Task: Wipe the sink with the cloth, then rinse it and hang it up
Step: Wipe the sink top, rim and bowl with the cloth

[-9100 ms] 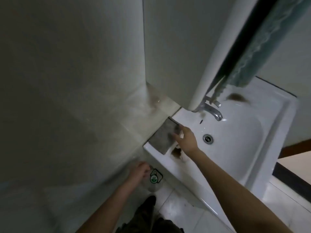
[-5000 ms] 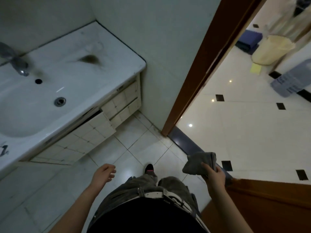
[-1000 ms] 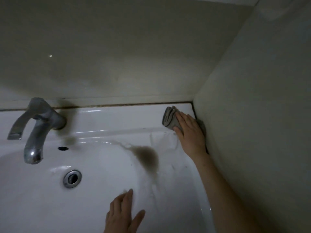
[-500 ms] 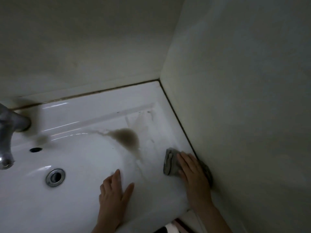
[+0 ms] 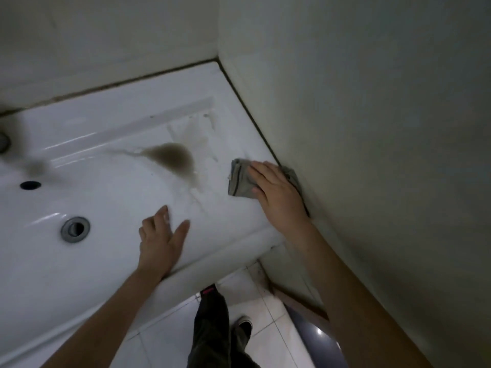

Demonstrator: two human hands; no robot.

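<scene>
Our right hand (image 5: 276,192) lies flat, fingers straight, on the folded grey cloth (image 5: 239,181). It presses the cloth onto the right-hand ledge of the white sink (image 5: 111,197), at three o'clock from the basin and just beside the side wall (image 5: 372,128). Our left hand (image 5: 159,240) is released, palm down with fingers spread on the basin's near slope, at eight o'clock from the cloth and apart from it. A brown stain (image 5: 172,156) sits at ten o'clock from the cloth, and the metal drain (image 5: 75,229) lies at nine o'clock from our left hand.
</scene>
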